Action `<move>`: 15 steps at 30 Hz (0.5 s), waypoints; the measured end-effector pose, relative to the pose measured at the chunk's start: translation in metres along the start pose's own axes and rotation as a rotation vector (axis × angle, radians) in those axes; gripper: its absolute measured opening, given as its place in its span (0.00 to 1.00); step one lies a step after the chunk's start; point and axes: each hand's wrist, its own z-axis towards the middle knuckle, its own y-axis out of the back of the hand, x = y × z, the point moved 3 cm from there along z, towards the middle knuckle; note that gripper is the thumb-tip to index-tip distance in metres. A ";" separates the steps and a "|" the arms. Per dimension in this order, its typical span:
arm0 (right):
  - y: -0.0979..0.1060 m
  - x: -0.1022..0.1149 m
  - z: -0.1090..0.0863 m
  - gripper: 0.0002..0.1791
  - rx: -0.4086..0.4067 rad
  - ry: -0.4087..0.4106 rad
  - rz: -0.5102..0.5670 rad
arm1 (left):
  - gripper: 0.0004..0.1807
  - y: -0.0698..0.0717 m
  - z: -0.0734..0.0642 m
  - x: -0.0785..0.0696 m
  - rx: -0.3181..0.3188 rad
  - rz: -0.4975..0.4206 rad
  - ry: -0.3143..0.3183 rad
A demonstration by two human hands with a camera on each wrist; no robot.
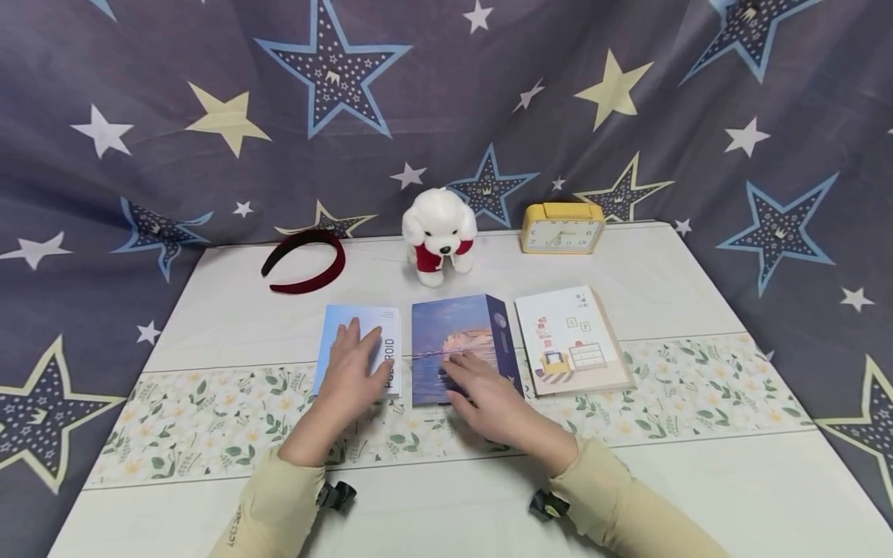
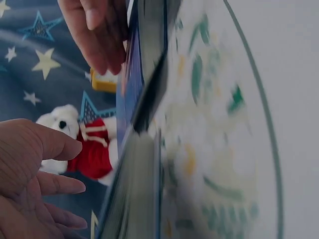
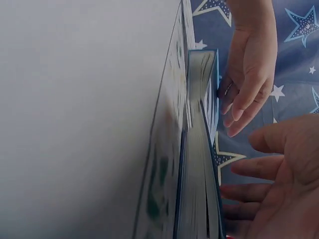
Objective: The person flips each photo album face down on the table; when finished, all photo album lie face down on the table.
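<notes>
In the head view, the worktop [image 1: 432, 511] is softly, evenly lit. Both wrist views are dimmer: in the left, the floral strip [image 2: 214, 129] is blurred right of centre; in the right, the lower left is shaded.

Three books [image 1: 366, 314] [image 1: 446, 333] [image 1: 572, 341] lie on one table [image 1: 418, 511], which has one floral band [image 1: 209, 418] across it. Two hands [image 1: 352, 368] [image 1: 481, 391], one left and one right, come out of two sleeves [image 1: 272, 504] [image 1: 621, 496], with two black gadgets [image 1: 336, 496] [image 1: 548, 505], one at each cuff. Other kinds number one apiece: one headband [image 1: 335, 263], one toy dog [image 1: 441, 229], one clock [image 1: 563, 232] and one curtain [image 1: 174, 77].
</notes>
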 end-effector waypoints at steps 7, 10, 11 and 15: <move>-0.011 0.014 0.012 0.29 0.033 0.059 0.165 | 0.33 0.008 -0.004 0.015 -0.048 0.013 0.024; -0.015 0.018 0.018 0.29 0.056 0.032 0.263 | 0.34 0.009 -0.007 0.020 -0.059 0.045 0.041; -0.016 0.019 0.020 0.29 0.063 0.019 0.297 | 0.34 0.009 -0.008 0.021 -0.056 0.055 0.048; -0.021 0.023 0.028 0.29 0.096 -0.040 0.458 | 0.37 0.009 -0.011 0.023 -0.040 0.078 0.061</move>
